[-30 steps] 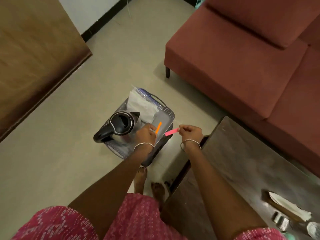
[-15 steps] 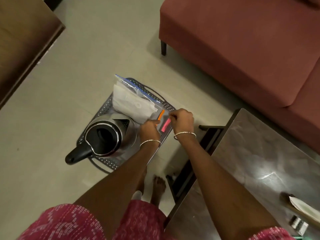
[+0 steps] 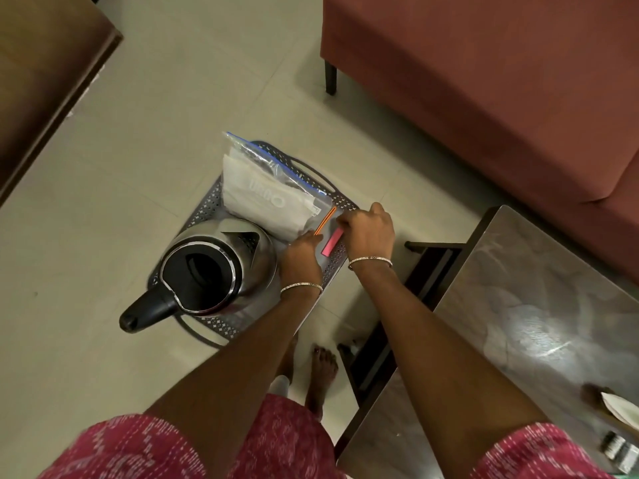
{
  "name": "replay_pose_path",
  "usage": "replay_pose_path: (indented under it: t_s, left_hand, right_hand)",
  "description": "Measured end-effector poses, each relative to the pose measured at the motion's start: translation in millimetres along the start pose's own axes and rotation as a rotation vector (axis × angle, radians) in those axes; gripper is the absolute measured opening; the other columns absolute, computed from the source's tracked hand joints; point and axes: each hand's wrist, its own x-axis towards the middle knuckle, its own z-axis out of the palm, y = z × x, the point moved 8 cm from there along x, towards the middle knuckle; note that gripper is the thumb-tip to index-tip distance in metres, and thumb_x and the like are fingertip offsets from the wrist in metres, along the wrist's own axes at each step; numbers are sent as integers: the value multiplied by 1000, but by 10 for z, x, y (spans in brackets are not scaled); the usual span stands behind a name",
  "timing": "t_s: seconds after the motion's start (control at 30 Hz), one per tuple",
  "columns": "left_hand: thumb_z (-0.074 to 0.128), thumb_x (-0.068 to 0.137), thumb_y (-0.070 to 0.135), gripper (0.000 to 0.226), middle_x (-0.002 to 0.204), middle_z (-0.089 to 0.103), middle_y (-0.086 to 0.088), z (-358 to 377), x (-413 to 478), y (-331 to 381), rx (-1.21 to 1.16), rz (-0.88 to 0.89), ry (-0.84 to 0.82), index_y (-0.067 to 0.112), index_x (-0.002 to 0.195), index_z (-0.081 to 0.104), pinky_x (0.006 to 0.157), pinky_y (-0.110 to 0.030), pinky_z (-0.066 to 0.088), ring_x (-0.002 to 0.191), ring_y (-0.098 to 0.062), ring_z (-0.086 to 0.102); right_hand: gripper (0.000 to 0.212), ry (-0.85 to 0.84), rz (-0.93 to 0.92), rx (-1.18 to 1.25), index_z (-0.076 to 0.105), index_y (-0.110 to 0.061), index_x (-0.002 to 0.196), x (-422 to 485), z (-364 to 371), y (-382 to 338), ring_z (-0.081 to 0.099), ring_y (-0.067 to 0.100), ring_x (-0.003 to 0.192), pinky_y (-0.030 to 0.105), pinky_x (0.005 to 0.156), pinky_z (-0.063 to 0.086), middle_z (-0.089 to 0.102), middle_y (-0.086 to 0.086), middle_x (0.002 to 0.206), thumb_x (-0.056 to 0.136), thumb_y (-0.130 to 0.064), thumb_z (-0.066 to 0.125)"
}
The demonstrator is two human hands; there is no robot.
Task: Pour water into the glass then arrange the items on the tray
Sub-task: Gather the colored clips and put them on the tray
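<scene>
Grey tray (image 3: 204, 209) sits on the floor, mid-view. Steel kettle (image 3: 207, 267) fills its 8 o'clock part, handle sticking out past the rim. Zip bag (image 3: 269, 198) w/ white packets is at 12. At the tray's 3 o'clock edge, L hand (image 3: 301, 259) pinches the lower end of the orange stick (image 3: 326, 219). R hand (image 3: 370, 233), just beside, pinches the top of the pink strip (image 3: 331, 242). Hands are close but apart. Table (image 3: 518, 305) is at 4 o'clock.

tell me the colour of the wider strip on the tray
Pink. The wider strip, by the right hand, shows best in the head view.

Tray (image 3: 209, 203) largely covered — striped object (image 3: 619, 450) blurred, unidentifiable.
</scene>
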Motion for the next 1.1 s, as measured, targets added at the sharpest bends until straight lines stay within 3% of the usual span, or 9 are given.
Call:
replay_pose_path:
  t_s: [0.3, 0.43, 0.53, 0.63, 0.83, 1.1]
  left_hand:
    - [43, 79, -15, 49, 118, 67, -16, -222, -288, 70, 14, 22, 34, 4, 117, 67, 98, -35, 45, 111, -31, 61]
    - [46, 82, -9, 43, 111, 69, -13, -434, -537, 160, 47, -2, 9, 8, 114, 69, 89, -34, 46, 104, -30, 63]
    - [49, 86, -3, 35, 106, 70, -13, -578, -798, 307, 93, 32, -23, 11, 111, 69, 82, -36, 47, 99, -33, 64]
    - [48, 87, -1, 30, 103, 70, -14, -644, -1059, 451, 122, 61, -53, 10, 107, 68, 78, -38, 46, 98, -34, 63]
    - [50, 89, 2, 28, 107, 70, -11, -561, -1758, 886, 120, 170, -82, 13, 106, 69, 81, -36, 47, 100, -33, 63]
    - [50, 86, 0, 28, 103, 70, -11, -94, -2757, 1350, 159, 347, -153, 11, 103, 69, 81, -37, 50, 97, -32, 63]
  right_hand:
    - [21, 92, 37, 226, 72, -19, 103, -337, -156, 98, 59, 29, 91, 37, 81, 46, 70, 3, 104, 95, -18, 52]
    - [18, 185, 91, 328, 73, -12, 101, -926, -356, 215, 63, 31, 85, 41, 75, 52, 69, 8, 101, 94, -13, 56]
    - [20, 166, 207, 418, 73, -11, 106, -1449, -404, 415, 65, 29, 93, 40, 80, 53, 69, 8, 104, 95, -13, 57]
    - [20, 141, 330, 474, 71, -14, 108, -1935, -439, 613, 64, 29, 95, 36, 76, 49, 68, 6, 105, 95, -16, 57]
    - [18, 209, 461, 594, 72, -14, 105, -2757, -636, 932, 66, 28, 94, 34, 73, 49, 71, 6, 106, 93, -16, 58]
    - [17, 231, 503, 641, 70, -17, 104, -3635, -632, 1457, 65, 27, 92, 31, 70, 44, 71, 3, 101, 91, -17, 58]
